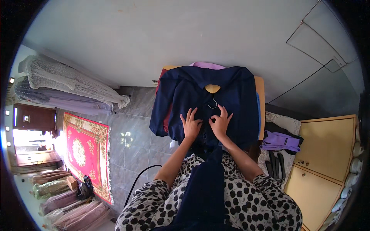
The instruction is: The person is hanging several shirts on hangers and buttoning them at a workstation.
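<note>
A dark navy garment with sleeves (237, 92) lies spread in front of me, its shoulders away from me. Through it shows the pale yellow middle of a hanger (212, 89), its metal hook curving toward me. My left hand (191, 126) rests on the garment left of the middle, thumb and forefinger closed on the cloth, the other fingers spread. Opposite it, just below the hook, my right hand (221, 124) pinches the cloth the same way. A strip of navy cloth (204, 188) runs down my front over a spotted top.
Under the garment is a light wooden surface (260, 104), with red, blue and lilac cloth at its edges. At right stand yellow cabinets (327, 150) beside a folded purple cloth (280, 141). Leftward are a red patterned rug (83, 150), hanging dresses (69, 82) and a black cable (137, 178).
</note>
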### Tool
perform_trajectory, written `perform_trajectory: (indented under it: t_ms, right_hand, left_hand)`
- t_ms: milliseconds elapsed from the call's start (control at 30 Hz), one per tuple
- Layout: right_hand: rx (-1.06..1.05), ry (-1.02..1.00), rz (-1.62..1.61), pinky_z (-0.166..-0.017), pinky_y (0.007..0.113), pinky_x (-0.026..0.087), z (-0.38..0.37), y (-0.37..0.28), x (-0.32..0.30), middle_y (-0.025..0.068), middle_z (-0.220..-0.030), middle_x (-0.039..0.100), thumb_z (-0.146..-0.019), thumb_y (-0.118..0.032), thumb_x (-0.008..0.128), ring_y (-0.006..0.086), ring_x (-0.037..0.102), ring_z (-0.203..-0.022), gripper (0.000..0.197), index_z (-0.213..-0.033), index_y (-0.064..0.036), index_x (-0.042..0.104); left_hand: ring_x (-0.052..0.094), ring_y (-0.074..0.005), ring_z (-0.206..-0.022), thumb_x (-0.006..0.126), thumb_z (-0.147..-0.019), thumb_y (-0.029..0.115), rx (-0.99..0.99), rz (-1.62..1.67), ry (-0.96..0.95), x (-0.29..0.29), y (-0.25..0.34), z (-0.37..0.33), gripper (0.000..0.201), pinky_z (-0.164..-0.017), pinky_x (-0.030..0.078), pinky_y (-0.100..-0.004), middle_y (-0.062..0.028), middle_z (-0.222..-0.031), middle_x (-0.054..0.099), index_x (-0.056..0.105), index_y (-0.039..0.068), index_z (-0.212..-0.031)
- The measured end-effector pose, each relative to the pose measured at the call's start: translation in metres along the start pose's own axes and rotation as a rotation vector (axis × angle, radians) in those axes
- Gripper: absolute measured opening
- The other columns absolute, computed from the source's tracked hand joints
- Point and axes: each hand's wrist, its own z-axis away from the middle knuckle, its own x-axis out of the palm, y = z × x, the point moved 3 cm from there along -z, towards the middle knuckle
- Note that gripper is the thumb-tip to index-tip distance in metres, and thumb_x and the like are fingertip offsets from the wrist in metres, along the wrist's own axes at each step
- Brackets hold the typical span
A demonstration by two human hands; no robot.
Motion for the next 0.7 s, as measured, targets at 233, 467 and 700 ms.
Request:
perform_trajectory:
  t_ms: [233, 467, 700]
  right_hand:
    - [-0.151, 0.218, -0.090, -0.112, 0.069, 0.016, 0.025, -0.027, -0.039, 0.0070, -0.138, 0.046, -0.074, -0.017, 0.081, 0.0319, 0.039, -0.135, 0.017, -0.071, -0.0095, 0.066]
    - [-0.192, 0.209, -0.094, -0.113, 0.066, 0.018, 0.029, -0.050, -0.045, 0.0081, -0.139, 0.046, -0.075, -0.014, 0.079, 0.0317, 0.040, -0.134, 0.010, -0.077, -0.0080, 0.070]
    - [-0.138, 0.139, -0.208, -0.111, 0.064, 0.022, 0.030, -0.046, -0.031, 0.0101, -0.142, 0.045, -0.076, -0.015, 0.077, 0.0318, 0.042, -0.132, 0.009, -0.085, -0.0125, 0.076]
  left_hand:
    - [0.037, -0.0231, -0.138, 0.077, -0.072, 0.023, 0.099, 0.126, 0.215, -0.037, 0.007, 0.015, 0.009, -0.114, 0.015, -0.0619, 0.0024, -0.140, 0.050, 0.077, 0.019, -0.081]
    - [0.043, -0.0210, -0.132, 0.076, -0.074, 0.022, 0.225, 0.154, 0.214, -0.055, 0.003, 0.014, 0.008, -0.113, 0.018, -0.0597, 0.0033, -0.133, 0.056, 0.077, 0.017, -0.079]
    - [0.045, -0.0207, -0.129, 0.075, -0.074, 0.023, 0.293, 0.199, 0.198, -0.058, -0.006, 0.007, 0.008, -0.113, 0.018, -0.0603, 0.0039, -0.128, 0.057, 0.076, 0.016, -0.077]
